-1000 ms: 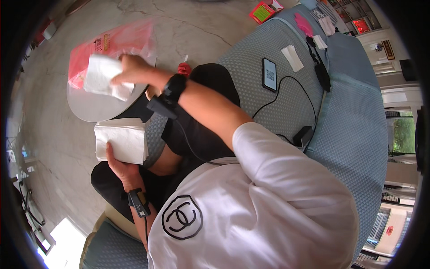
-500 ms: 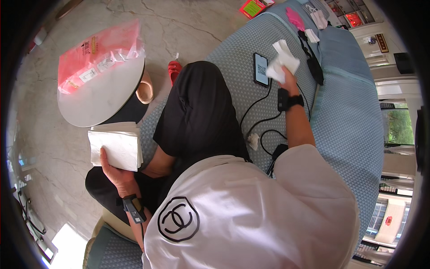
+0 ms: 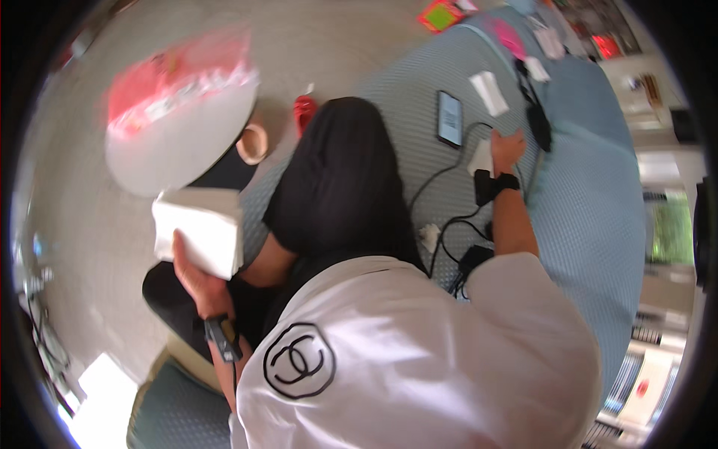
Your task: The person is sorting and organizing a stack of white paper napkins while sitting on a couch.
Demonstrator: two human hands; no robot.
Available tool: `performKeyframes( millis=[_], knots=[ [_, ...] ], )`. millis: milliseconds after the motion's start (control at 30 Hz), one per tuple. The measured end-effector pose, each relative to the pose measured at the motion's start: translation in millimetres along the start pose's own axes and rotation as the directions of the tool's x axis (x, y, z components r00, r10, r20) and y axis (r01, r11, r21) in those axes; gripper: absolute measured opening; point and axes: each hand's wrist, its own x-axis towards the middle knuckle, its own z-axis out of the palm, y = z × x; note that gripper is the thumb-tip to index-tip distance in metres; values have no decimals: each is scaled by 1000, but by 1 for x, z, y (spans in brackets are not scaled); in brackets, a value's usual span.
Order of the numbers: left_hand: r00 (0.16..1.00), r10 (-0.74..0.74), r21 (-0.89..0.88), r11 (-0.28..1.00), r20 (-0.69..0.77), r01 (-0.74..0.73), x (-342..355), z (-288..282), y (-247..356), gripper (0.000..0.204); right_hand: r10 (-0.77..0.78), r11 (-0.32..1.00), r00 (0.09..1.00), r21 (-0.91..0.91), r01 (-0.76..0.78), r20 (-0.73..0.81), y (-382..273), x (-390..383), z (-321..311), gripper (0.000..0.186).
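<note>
My left hand point(image 3: 200, 280) grips a thick stack of white paper tissues point(image 3: 198, 236), its thumb lying across the top sheet. Over the sofa at right, my right hand point(image 3: 508, 150) is closed, slightly blurred, with its fingers bent. A white tissue point(image 3: 481, 159) shows from under the hand beside the wrist; the grip on it is partly hidden. Just beyond that hand, a folded white tissue point(image 3: 489, 93) lies on the sofa cover. A phone point(image 3: 449, 118) with a lit screen rests to the left of the hand.
Black cables point(image 3: 441, 176) run over the blue sofa point(image 3: 389, 82), near a crumpled tissue point(image 3: 429, 236). A black strap-like item point(image 3: 537, 123) lies beyond my right hand. On the round table point(image 3: 142, 168) sits a pink plastic package point(image 3: 179, 78). A beige slipper point(image 3: 253, 144) is on the floor.
My right hand has moved down and turned at the wrist, bringing its tissue nearer me. The folded tissue beyond it now shows fully. My left hand still holds the stack.
</note>
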Motion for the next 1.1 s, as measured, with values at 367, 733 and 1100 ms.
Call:
performKeyframes(
  millis=[367, 733, 1100],
  knots=[
    [981, -58, -130, 988, 186, 83, -9, 10, -4, 53, -953, -55, 294, 995, 79, -76, -310, -147, -142, 38],
    [973, -54, -132, 988, 226, 86, -8, 15, 3, 74, -947, 96, -318, 913, -397, -39, -317, -256, -184, 58],
    [981, -53, 21, 999, 186, 50, -1, 14, -4, 80, -936, 251, -329, 896, -366, 128, -324, -277, -161, 67]
  ],
)
